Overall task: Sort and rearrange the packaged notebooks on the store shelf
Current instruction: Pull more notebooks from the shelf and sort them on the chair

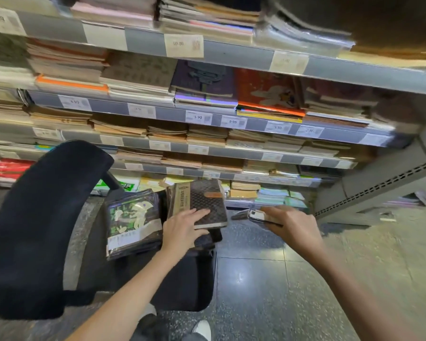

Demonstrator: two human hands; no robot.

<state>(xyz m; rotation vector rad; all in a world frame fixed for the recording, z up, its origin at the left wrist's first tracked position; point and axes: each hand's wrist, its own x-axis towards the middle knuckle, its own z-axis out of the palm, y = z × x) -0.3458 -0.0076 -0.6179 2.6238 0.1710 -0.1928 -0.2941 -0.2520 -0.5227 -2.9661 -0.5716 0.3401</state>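
A dark patterned notebook (pixel 207 205) with a brown tab and a tan label strip lies on the seat of a black office chair (pixel 35 230). My left hand (pixel 182 230) holds its near edge, fingers flat on the cover and thumb below. To its left on the seat rests a stack of wrapped notebooks (pixel 133 222) with a green and cream cover design. My right hand (pixel 293 222) grips a small wrapped item (pixel 256 215), blurred, above the floor to the right of the chair.
Grey metal shelves (pixel 231 55) with price tags rise in front, packed with stacks of notebooks on every level. A grey shelf upright (pixel 379 183) stands at the right. Dark tiled floor (pixel 256 279) lies below, and my shoe (pixel 202 328) shows near the bottom edge.
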